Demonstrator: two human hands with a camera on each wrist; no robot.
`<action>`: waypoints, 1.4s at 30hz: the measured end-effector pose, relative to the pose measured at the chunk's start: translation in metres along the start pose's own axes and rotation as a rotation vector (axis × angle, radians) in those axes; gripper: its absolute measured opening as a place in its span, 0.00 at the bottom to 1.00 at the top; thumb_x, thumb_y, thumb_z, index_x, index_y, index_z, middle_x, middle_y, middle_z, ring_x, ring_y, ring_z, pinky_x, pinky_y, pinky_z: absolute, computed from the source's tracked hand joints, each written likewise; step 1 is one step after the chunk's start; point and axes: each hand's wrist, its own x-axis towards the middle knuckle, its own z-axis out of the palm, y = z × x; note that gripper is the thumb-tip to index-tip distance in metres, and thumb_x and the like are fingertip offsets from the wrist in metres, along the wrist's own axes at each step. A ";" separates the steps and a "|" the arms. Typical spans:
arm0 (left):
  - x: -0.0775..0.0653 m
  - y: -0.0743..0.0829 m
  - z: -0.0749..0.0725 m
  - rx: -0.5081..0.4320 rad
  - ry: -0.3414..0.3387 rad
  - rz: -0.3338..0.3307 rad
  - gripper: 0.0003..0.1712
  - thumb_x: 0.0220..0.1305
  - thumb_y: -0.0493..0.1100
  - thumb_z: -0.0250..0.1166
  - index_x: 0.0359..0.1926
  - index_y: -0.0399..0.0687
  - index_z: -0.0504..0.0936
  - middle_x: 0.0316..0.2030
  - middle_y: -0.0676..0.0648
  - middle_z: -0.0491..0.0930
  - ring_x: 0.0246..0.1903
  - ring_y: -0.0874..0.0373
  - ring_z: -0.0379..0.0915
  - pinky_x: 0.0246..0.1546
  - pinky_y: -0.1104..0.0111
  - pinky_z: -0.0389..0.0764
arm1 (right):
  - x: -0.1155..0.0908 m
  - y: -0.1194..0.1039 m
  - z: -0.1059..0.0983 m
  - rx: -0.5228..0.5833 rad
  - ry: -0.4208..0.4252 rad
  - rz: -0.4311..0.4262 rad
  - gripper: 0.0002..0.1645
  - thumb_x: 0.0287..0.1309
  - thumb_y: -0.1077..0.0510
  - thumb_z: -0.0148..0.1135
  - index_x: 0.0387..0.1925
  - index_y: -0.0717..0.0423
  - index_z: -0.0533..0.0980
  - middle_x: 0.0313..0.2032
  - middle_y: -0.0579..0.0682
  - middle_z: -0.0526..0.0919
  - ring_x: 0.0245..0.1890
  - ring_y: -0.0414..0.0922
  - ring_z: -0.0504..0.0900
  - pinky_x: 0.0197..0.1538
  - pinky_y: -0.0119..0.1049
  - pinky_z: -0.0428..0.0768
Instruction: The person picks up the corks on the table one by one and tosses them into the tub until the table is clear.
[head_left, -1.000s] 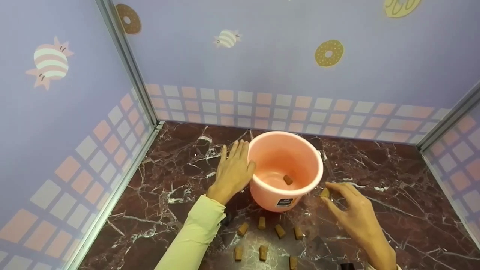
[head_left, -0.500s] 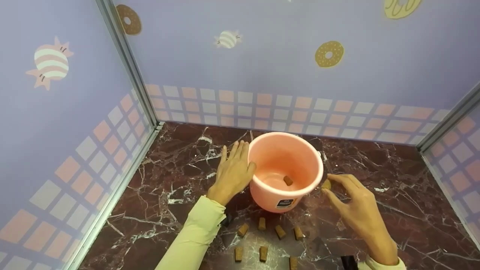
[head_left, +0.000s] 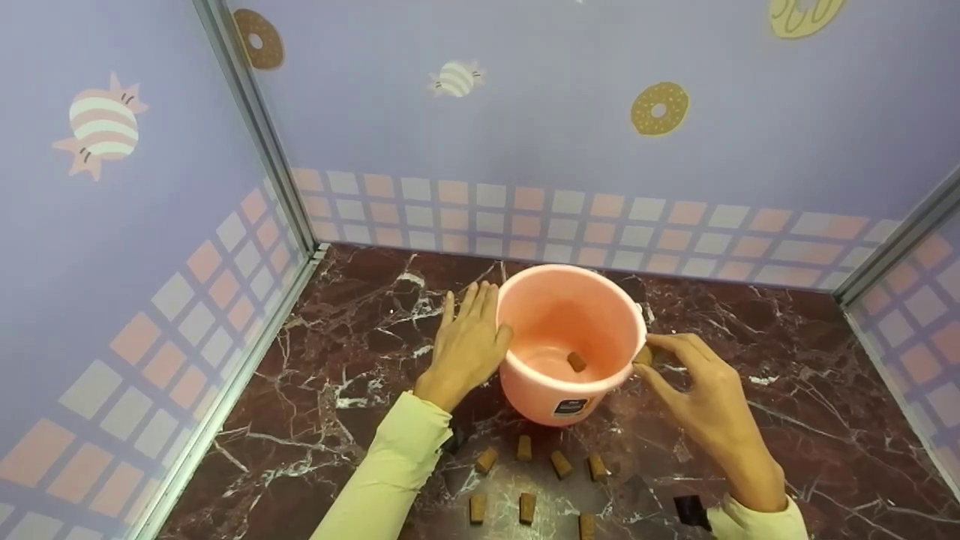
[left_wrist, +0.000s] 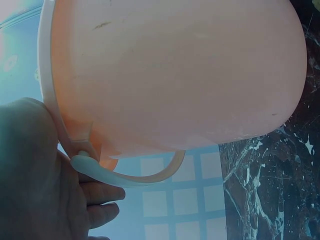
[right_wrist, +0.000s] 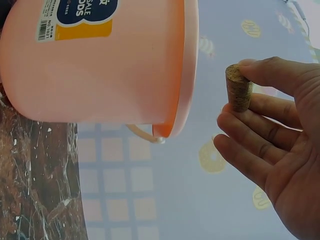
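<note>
A pink bucket stands on the dark marbled surface, its white handle hanging at the side. One cork stopper lies on the bucket's floor. My left hand rests with extended fingers against the bucket's left rim. Between thumb and fingers my right hand pinches another cork stopper, a tapered one, just outside the bucket's right rim. In the right wrist view that cork is apart from the bucket, above rim height.
Several cork stoppers stand or lie in loose rows in front of the bucket. A patterned purple wall closes off the back, with further panels at left and right. A black strap piece shows by the right sleeve.
My right hand has moved up and left with the cork stopper, closer to the bucket's right rim. The left hand and the bucket have stayed in place.
</note>
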 end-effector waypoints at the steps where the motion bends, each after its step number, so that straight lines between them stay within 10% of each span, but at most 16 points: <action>1: 0.000 0.000 0.000 0.000 -0.001 0.001 0.40 0.81 0.54 0.42 0.82 0.34 0.54 0.82 0.38 0.52 0.82 0.44 0.42 0.81 0.47 0.31 | 0.001 0.000 0.001 0.005 -0.001 0.001 0.27 0.47 0.70 0.84 0.50 0.65 0.84 0.44 0.50 0.86 0.41 0.48 0.87 0.52 0.23 0.80; 42: 0.001 0.000 0.000 -0.001 -0.003 -0.012 0.40 0.81 0.54 0.42 0.83 0.35 0.54 0.82 0.38 0.52 0.82 0.45 0.42 0.81 0.47 0.31 | 0.017 0.000 0.017 0.001 -0.062 0.005 0.25 0.52 0.68 0.82 0.52 0.65 0.84 0.48 0.54 0.86 0.38 0.47 0.84 0.45 0.26 0.80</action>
